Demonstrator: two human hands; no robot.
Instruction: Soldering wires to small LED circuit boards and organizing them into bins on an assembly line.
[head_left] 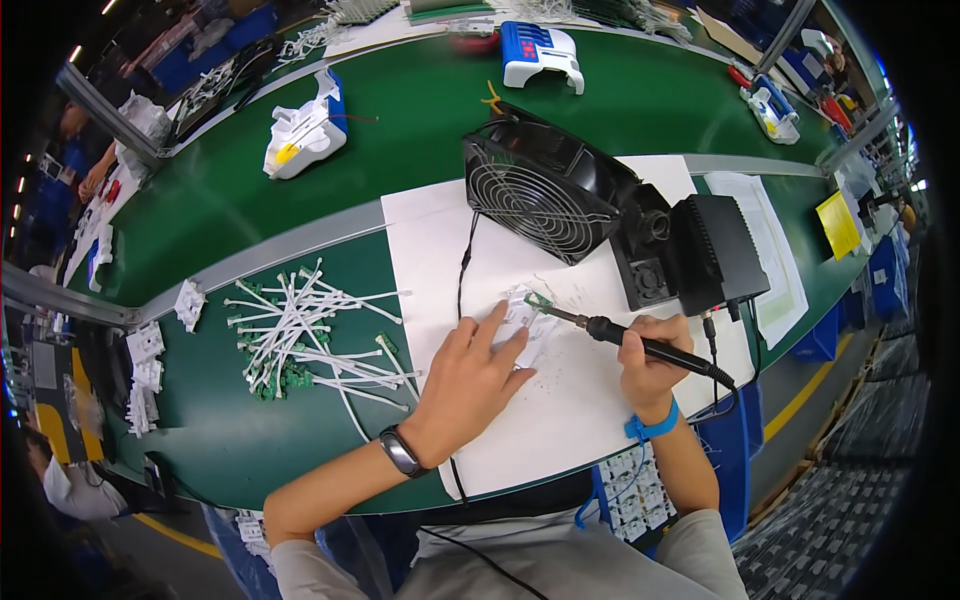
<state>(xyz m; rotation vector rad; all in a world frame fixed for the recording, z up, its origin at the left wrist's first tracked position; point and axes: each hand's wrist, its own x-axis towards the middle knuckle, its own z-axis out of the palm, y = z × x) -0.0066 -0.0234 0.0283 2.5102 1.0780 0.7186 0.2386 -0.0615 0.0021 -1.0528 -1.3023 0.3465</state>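
A small green circuit board (537,299) sits at the upper end of a white plastic piece (541,342), just beyond the left hand's fingertips, at about one o'clock from the nearest. The left hand (462,385) spreads its fingers open, tips resting on the white piece. The right hand (652,362) closes its fingers around the handle of a soldering iron (645,346), with the board at ten o'clock from its grip. The iron's tip is at the board's edge; whether they touch is too small to tell. Beneath lies a white sheet (590,440) on the green counter (215,440). From the board, a heap of white cables (300,335) lies near nine o'clock, a black fan (540,200) stands at twelve, and a black box (722,250) sits between two and three. Farther off at twelve rests a blue-and-white housing (538,58); another part-white shell (305,135) lies near ten.
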